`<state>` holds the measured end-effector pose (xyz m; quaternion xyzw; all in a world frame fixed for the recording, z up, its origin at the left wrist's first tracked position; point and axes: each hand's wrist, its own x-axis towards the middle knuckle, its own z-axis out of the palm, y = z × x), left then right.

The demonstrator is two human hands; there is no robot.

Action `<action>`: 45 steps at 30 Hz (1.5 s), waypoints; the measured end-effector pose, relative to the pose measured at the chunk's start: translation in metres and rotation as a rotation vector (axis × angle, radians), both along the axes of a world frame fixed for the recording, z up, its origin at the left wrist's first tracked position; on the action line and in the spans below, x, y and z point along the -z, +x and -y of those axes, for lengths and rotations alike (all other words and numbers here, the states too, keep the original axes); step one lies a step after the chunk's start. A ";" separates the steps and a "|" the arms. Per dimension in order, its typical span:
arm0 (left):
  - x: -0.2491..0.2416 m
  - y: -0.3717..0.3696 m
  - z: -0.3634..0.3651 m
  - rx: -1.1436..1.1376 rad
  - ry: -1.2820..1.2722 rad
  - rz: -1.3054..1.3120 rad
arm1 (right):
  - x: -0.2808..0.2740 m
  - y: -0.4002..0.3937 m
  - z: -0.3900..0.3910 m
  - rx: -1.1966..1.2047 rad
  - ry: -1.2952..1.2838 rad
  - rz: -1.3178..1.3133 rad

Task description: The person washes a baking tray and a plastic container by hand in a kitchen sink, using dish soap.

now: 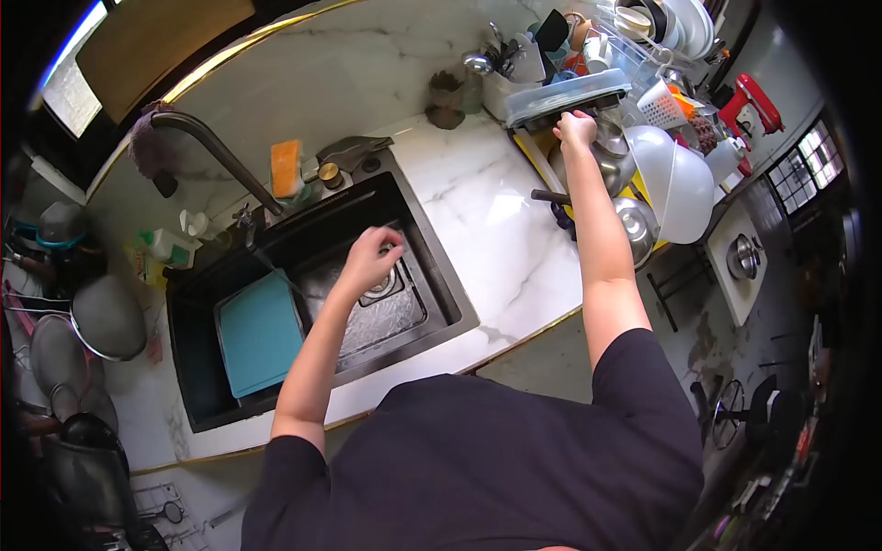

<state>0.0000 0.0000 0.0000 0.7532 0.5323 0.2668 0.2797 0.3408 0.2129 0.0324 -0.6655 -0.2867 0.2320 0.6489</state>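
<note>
My left hand [372,262] hangs over the black sink [439,323], near the drain. Its fingers are loosely curled with a gap at the thumb, and nothing shows in them. A blue-green rectangular board [260,335] leans inside the sink's left part. Reaching far to the right, my right hand [576,129] has its fingers closed at the near edge of a clear plastic container [567,97] on the drying area. The fingertips are partly hidden. Steel bowls [614,165] sit beside that wrist, and a dark handle [551,196] sticks out below them.
A dark faucet [216,151] arches over the sink. Behind the basin stand an orange sponge [286,168] and a bottle [173,248]. White translucent bowls [675,184] and stacked plates [684,28] crowd the right. Pans [108,317] hang at the left.
</note>
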 end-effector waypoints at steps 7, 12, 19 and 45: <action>-0.033 0.118 -0.139 0.165 0.382 -0.134 | -0.001 0.011 -0.005 -0.158 0.010 -0.024; -0.052 0.185 -0.224 0.151 0.394 -0.328 | 0.001 0.019 -0.006 -0.262 0.074 0.080; -0.056 0.198 -0.263 0.243 0.300 -0.331 | 0.020 0.033 -0.022 -0.343 0.246 0.248; -0.060 0.207 -0.235 0.074 0.378 -0.001 | -0.011 -0.005 0.221 -0.376 0.485 0.185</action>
